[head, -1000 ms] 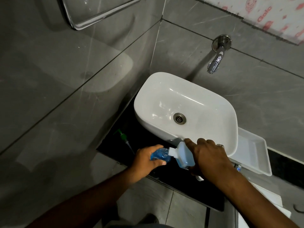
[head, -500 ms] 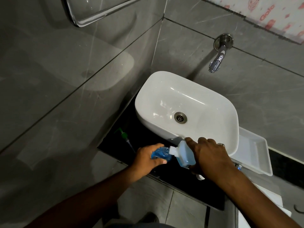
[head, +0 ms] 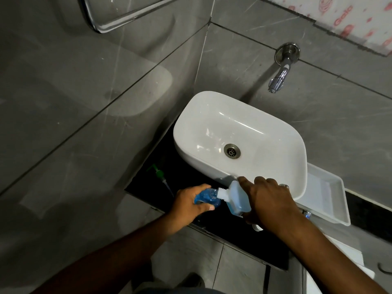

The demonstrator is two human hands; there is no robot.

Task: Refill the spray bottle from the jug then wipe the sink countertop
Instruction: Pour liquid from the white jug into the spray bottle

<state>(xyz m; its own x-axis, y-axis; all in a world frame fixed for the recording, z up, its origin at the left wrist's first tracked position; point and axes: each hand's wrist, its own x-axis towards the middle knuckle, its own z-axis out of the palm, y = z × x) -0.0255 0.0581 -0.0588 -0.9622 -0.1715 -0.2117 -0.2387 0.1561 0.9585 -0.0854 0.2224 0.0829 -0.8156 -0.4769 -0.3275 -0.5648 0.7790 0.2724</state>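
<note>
Blue liquid runs from the tipped jug (head: pixel 235 199) into the spray bottle (head: pixel 206 197), low in the middle of the frame. The right hand (head: pixel 269 200) grips the jug; the left hand (head: pixel 188 203) wraps the bottle. Both look light and slippery, so hold their middles.

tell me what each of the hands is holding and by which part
Left hand grips the blue spray bottle around its body. Right hand holds the tilted jug by its rear end, its neck at the bottle's mouth.
</note>
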